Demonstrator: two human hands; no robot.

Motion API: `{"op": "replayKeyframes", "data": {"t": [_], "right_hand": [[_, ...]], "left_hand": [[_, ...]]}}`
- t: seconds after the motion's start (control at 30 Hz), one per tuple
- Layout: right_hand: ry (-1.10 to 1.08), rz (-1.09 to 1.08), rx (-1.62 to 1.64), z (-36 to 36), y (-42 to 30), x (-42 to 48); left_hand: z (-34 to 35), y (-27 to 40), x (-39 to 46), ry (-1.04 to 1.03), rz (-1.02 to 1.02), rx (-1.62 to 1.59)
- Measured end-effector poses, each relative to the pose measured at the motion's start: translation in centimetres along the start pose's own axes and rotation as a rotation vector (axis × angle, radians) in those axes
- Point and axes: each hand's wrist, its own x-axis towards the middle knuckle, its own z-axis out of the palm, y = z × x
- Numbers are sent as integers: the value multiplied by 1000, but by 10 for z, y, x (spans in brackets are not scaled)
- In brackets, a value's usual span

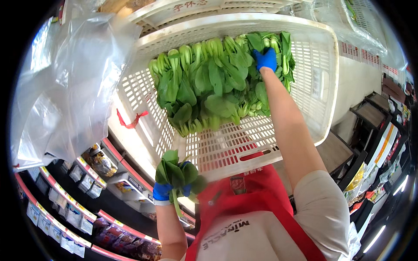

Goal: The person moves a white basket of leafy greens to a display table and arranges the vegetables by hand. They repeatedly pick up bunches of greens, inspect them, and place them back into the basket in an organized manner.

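Observation:
A white slatted plastic crate [258,130] stands in front of me, with packed rows of bok choy [209,75] inside. My right hand [266,59], in a blue glove, reaches into the far right of the crate. It touches the greens there, and leaves partly hide its fingertips, so its grip is unclear. Near the crate's front left corner, my left hand [162,191], also blue-gloved, is closed around a small bunch of bok choy [176,174]. That bunch's broad leaves point up and cover most of the fingers.
Clear plastic bags [72,84] hang at the left, beside the crate. A red tie [131,120] is fixed at the crate's left side. Another crate [209,6] lies behind. Shelves of packaged goods [72,208] run along the lower left; a dark-framed wooden stand [333,151] is at the right.

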Motion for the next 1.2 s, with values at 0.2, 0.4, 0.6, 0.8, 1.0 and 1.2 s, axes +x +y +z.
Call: {"op": "replayKeyframes", "data": {"t": [0.2,0.4,0.6,0.8,1.0,1.2], "right_hand": [[143,-19,590,-17,22,-14],[-355,-146,867,-137,-73,-223],[-507,-643,392,-170,-105,-326],[-808,-803,297,-181,-101,-310],[-1557,4,1262,-184,-49,-249],[-514,-253,72,-124,102,-58]], "left_hand": [[8,1,-1,88,-100,-97],[83,7,12,-29,-18,16],[120,-12,29,-286,255,37],[119,-29,14,-312,335,82],[131,-53,13,18,189,-242],[138,-85,-13,-37,320,-364]]}}
